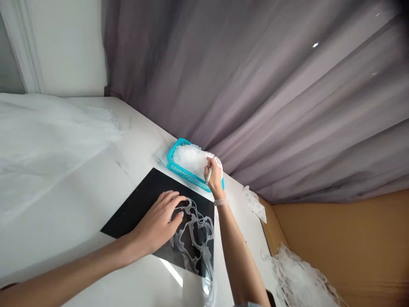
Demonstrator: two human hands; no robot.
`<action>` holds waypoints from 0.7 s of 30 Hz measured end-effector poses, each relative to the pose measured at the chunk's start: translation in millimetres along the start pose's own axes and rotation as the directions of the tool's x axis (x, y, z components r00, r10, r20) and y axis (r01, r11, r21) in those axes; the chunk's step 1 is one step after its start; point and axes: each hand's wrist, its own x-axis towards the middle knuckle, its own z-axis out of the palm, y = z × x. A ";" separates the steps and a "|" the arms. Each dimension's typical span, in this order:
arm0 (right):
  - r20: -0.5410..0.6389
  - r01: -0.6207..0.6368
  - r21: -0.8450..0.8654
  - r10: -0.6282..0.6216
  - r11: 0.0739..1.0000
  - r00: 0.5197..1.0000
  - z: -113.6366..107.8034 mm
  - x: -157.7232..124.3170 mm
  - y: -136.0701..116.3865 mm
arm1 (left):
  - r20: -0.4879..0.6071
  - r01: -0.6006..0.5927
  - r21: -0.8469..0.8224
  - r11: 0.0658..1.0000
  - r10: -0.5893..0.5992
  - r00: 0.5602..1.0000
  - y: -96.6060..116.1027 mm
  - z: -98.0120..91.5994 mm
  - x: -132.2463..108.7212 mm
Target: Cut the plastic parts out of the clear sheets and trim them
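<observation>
My left hand [162,217] lies with its fingers spread over a black sheet [131,209], the fingertips at the edge of a translucent white openwork piece [196,228] with curvy cut-out outlines. Part of that piece is hidden under the hand, and its near end hangs past the sheet's lower edge. My right hand [214,175] is closed around a slim whitish pen-like tool [208,175]; its exact kind is unclear. This hand is over the right end of a turquoise plastic basket [185,174], which is heaped with white, filmy material [188,157].
The white table [134,162] carries sheer white fabric [47,145] at left. A small white scrap [254,204] lies at the right edge. Stringy white offcuts [300,277] pile up lower right, beside a tan surface [345,243]. A grey-purple curtain [255,85] hangs behind.
</observation>
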 end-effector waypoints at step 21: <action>0.275 -0.297 -0.417 0.431 0.859 0.860 -64.5 -227.4 -72.8 | 0.440 0.119 -0.226 0.967 -0.007 0.898 15.0 35.3 15.8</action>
